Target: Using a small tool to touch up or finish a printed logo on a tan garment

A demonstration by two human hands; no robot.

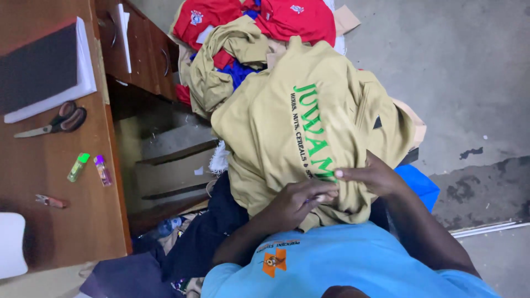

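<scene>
Holding: I see both hands pinched on the khaki T-shirt (287, 127), which lies spread across the lap with its green printed lettering facing up.
Left hand: the left hand (295, 204) is curled, fingers folded around a bit of cloth at the shirt's near edge, forearm coming up from the blue top below it.
Right hand: the right hand (367, 175) sits just right of that same edge, thumb and fingertips closed on the fabric, touching the left.
Progress: I judge the shirt to be mid-handling; it is rumpled, not folded, and whether anything small is held between the fingers I cannot tell.
Left to do: beyond the shirt lies a heap of more khaki shirts (226, 60) and red shirts (287, 19), which looks unsorted.
Left of the shirt: a wooden desk (33, 232) bears scissors (55, 121), a green lighter (78, 166), a purple lighter (102, 170) and a small clipper (51, 201), all well apart from the hands.
</scene>
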